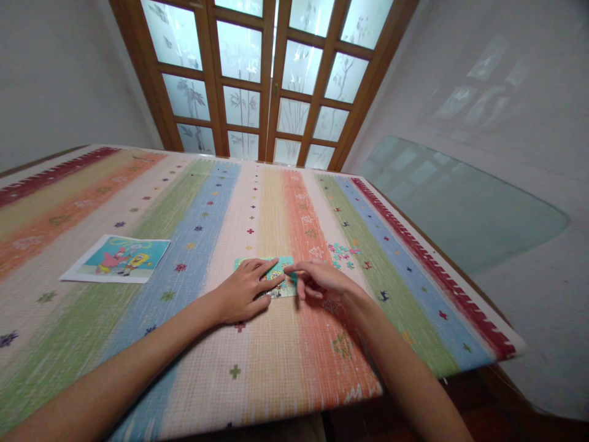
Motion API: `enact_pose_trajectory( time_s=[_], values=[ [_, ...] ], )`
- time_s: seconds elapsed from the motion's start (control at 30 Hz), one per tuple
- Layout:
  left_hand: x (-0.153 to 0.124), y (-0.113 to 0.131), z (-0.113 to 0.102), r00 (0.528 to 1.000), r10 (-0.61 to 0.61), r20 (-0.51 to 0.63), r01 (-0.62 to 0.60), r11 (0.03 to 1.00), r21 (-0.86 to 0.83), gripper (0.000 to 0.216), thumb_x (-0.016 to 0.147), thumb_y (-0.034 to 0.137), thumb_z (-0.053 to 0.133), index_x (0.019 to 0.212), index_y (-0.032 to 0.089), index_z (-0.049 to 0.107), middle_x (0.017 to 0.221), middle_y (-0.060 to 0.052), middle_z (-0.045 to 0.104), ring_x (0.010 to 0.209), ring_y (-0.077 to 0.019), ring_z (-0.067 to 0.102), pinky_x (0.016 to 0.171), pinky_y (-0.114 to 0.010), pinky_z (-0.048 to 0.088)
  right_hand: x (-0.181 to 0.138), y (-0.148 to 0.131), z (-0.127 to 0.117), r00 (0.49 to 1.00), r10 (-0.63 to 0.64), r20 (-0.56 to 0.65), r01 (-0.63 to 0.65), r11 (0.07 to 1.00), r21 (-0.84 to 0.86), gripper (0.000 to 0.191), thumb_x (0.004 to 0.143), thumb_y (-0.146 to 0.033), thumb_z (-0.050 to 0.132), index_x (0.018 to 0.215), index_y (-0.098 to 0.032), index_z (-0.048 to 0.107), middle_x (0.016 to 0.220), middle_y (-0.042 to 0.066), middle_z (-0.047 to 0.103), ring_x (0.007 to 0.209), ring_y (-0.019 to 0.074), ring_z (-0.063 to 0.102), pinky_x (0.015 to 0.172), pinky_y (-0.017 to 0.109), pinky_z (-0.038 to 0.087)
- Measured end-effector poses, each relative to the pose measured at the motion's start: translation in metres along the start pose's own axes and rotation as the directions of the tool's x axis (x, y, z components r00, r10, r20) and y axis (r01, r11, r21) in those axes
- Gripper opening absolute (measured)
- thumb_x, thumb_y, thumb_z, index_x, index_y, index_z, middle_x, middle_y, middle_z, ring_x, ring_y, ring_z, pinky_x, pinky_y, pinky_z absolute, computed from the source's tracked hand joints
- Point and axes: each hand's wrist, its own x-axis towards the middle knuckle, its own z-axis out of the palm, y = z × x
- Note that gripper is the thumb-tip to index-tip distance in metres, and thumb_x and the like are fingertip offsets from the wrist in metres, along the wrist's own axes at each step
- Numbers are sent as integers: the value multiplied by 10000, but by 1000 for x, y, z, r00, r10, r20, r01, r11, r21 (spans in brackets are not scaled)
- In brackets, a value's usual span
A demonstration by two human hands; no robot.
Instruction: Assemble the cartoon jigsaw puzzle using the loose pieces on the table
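A small, mostly teal jigsaw puzzle [288,290] with a cartoon picture lies near the middle of the table. My left hand [246,288] rests palm down on its left part with fingers spread, covering much of the picture. At the puzzle's right edge is my right hand [322,279], its index finger stretched onto the surface and the other fingers loosely bent. No piece can be made out in that hand. Just beyond it, loose jigsaw pieces [341,253], teal and pink, lie in a scattered cluster.
A printed reference picture [122,261] with cartoon figures lies to the left. The striped tablecloth [276,362] covers the table, whose front edge is near my forearms. A glass panel [455,196] leans by the right wall. Wood-framed glass doors [271,92] stand behind the table.
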Motion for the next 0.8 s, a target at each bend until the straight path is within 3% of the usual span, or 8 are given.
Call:
enact_pose_trajectory(
  time_s=[0.33, 0.5, 0.6, 0.8],
  values=[
    [-2, 0, 1, 1000, -5, 2, 5, 1000, 24, 500, 938, 253, 520, 1436, 226, 558, 1543, -167, 440, 1315, -371, 458, 1075, -596, 421, -2, 3, 0, 996, -2, 88, -2, 999, 41, 307, 945, -350, 499, 697, -185, 572, 522, 51, 681, 291, 62, 292, 346, 245, 156],
    [-2, -2, 2, 1000, -3, 13, 2, 1000, 10, 504, 952, 270, 514, 1453, 220, 543, 1561, -175, 420, 1343, -383, 441, 1086, -609, 403, 1, 5, -3, 999, -8, 42, 3, 991, 137, 206, 893, -304, 520, 849, -155, 656, 468, 16, 632, 289, 63, 284, 353, 232, 114],
    [-3, -2, 2, 1000, 1, 2, -1, 1000, -4, 499, 952, 266, 513, 1449, 236, 544, 1566, -150, 425, 1350, -365, 441, 1102, -593, 394, 2, 6, -4, 999, -4, 43, -4, 980, 197, 252, 873, -287, 499, 953, -136, 684, 470, 16, 633, 292, 70, 277, 353, 227, 115],
    [-3, -2, 1, 1000, 12, -6, -12, 999, 30, 481, 971, 299, 518, 1446, 228, 543, 1545, -163, 448, 1334, -370, 456, 1088, -589, 407, 3, 9, -4, 1000, -7, 20, 1, 960, 279, 267, 843, -308, 536, 987, -140, 684, 454, -8, 609, 291, 64, 253, 358, 227, 104]
  ],
)
